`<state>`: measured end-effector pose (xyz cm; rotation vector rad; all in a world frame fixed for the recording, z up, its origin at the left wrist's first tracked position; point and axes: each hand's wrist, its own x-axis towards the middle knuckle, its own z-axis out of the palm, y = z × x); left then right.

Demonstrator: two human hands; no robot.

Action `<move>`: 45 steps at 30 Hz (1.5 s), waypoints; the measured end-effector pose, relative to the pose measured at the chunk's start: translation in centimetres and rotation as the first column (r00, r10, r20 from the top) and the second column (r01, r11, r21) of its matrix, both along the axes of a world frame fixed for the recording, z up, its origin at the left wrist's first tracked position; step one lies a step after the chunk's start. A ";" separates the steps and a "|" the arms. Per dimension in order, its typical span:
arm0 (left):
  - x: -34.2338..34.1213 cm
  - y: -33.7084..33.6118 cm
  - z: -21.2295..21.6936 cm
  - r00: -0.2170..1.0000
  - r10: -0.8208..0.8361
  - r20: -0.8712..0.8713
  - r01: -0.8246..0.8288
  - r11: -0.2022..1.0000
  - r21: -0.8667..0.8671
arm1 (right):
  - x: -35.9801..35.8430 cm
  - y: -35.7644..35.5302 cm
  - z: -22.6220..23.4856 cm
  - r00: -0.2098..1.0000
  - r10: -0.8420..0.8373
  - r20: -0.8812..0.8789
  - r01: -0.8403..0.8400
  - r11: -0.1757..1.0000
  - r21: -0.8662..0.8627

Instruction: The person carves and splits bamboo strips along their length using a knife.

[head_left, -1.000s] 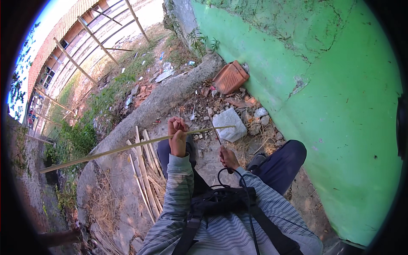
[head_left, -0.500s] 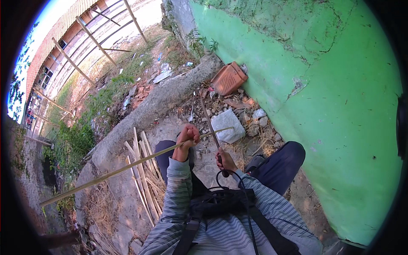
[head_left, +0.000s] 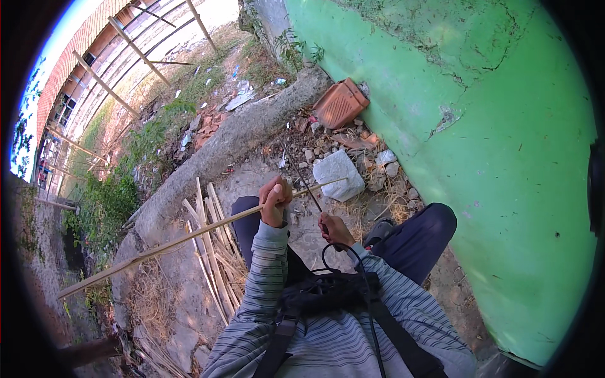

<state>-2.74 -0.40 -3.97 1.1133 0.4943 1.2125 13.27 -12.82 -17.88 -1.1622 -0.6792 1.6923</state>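
My left hand [head_left: 275, 200] grips a long thin bamboo strip [head_left: 165, 246] that runs from far lower left up to the right, ending near a pale stone [head_left: 338, 175]. My right hand [head_left: 333, 228] holds the handle of a slim dark blade [head_left: 301, 176] whose tip points up and away, crossing the strip just right of my left hand. I sit on the ground with knees apart, in dark trousers and a striped long-sleeved shirt.
A pile of split bamboo strips [head_left: 211, 252] lies on the ground to my left. A green wall [head_left: 479, 145] stands close on the right. A red brick block [head_left: 341, 103] and rubble lie ahead, beside a concrete kerb [head_left: 220, 151]. Grass and a fence are beyond.
The bamboo strip has swung, its far left end dropping lower. My left hand came down slightly with it. My right hand stays low with the blade against the strip.
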 end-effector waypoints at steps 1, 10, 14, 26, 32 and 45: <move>-0.2 0.4 -0.2 1.000 -0.004 -0.023 0.005 0.998 0.063 | -0.5 0.1 -0.2 0.998 -0.012 0.065 0.009 0.998 0.055; 0.1 0.7 -1.1 0.988 0.130 0.081 -0.125 0.990 -0.063 | -0.9 -0.1 -1.7 0.983 -0.131 0.125 0.133 0.991 -0.003; 0.0 0.3 -0.6 0.990 0.141 0.023 -0.141 0.990 0.003 | -1.1 0.3 -1.0 0.960 -0.070 0.273 0.050 0.996 0.079; -0.4 0.0 -1.7 0.996 0.093 0.000 -0.093 0.996 0.003 | -0.9 0.5 -2.1 0.848 -0.075 0.525 -0.073 0.964 0.255; 0.1 -0.3 -2.4 0.988 0.133 0.076 -0.132 0.991 -0.019 | -0.9 0.2 -2.6 0.874 -0.091 0.476 -0.005 0.980 0.198; -0.1 -0.2 -2.3 0.977 0.171 0.129 -0.165 0.985 -0.051 | -0.6 1.2 -1.5 0.821 -0.092 0.564 -0.033 0.978 0.208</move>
